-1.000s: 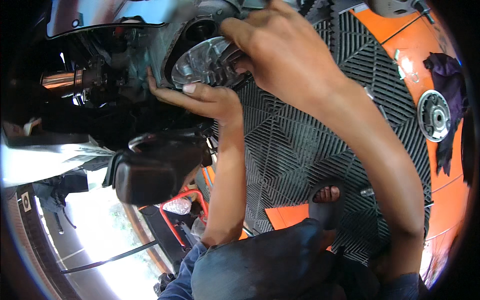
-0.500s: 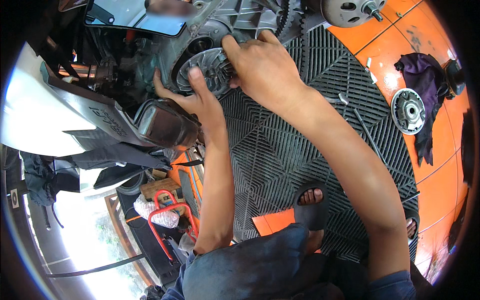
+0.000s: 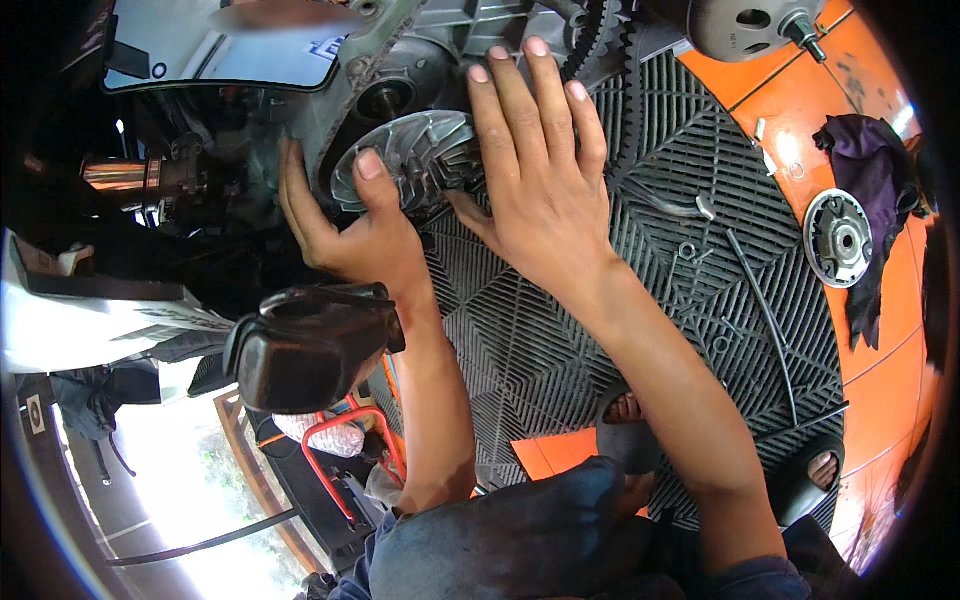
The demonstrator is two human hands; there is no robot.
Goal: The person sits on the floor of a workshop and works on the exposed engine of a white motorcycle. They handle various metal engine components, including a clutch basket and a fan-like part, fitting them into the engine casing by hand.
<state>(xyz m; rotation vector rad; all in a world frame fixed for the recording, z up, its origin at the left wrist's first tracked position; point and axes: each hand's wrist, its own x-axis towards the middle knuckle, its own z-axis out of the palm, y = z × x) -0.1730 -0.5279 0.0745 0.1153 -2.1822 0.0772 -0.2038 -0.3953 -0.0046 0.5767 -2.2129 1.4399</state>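
A grey finned pulley disc (image 3: 425,135) sits tilted in front of the engine casing (image 3: 440,70), just below a round shaft opening (image 3: 386,100). My left hand (image 3: 350,225) grips its left side, thumb over the fins; the fingers reach behind, partly hidden. Right of the disc, my right hand (image 3: 540,180) is open. Its fingers stretch up along the casing and its thumb is close to the disc's lower right edge; whether it touches cannot be told. Beyond those fingers hangs a toothed black drive belt (image 3: 630,95).
A metal clutch bell (image 3: 745,30) juts out at the upper right. On orange tiles lie a round metal plate (image 3: 838,238) and a purple cloth (image 3: 860,150). A long rod (image 3: 765,320) rests on the black ribbed mat (image 3: 520,330). A black lever-like part (image 3: 310,350) stands beside my left forearm.
My right hand has gone from bent fingers at the disc's edge to straight, spread fingers. The disc now shows more of its fins. The whole view has shifted somewhat.
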